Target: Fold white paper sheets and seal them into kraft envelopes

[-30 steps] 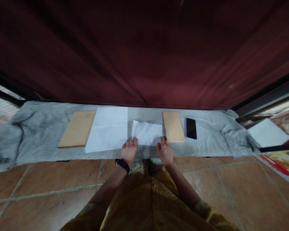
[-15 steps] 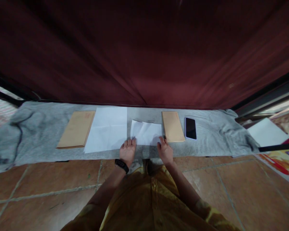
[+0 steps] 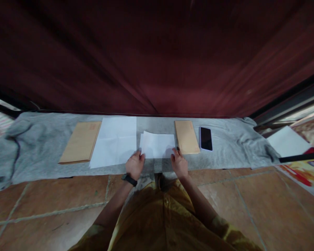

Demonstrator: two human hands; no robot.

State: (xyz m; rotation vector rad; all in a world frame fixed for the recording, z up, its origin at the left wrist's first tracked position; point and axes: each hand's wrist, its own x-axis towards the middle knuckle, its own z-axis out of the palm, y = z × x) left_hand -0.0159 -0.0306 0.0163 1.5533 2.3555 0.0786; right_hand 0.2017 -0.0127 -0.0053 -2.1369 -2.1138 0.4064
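A folded white sheet of paper [image 3: 158,144] lies in front of me on the grey cloth, its upper layer slightly askew at the left. My left hand [image 3: 135,165], with a black band on the wrist, pinches the paper's lower left corner. At the lower right corner, my right hand [image 3: 179,163] has its thumb and fingers closed on the edge. Just left of the folded paper is a stack of flat white sheets [image 3: 115,139]. To the right, close to my right fingertips, lies a small brown envelope [image 3: 187,137].
A larger stack of brown envelopes [image 3: 80,142] lies at the left. A phone [image 3: 206,138] rests right of the small envelope. The grey cloth [image 3: 232,146] covers a narrow surface, with a dark red curtain [image 3: 157,62] behind it. Tiled floor [image 3: 68,198] shows below.
My left hand has shifted slightly left and rolled, its thumb now showing at the paper's corner. The folded paper lies flatter and smoother. My right hand stays almost where it was.
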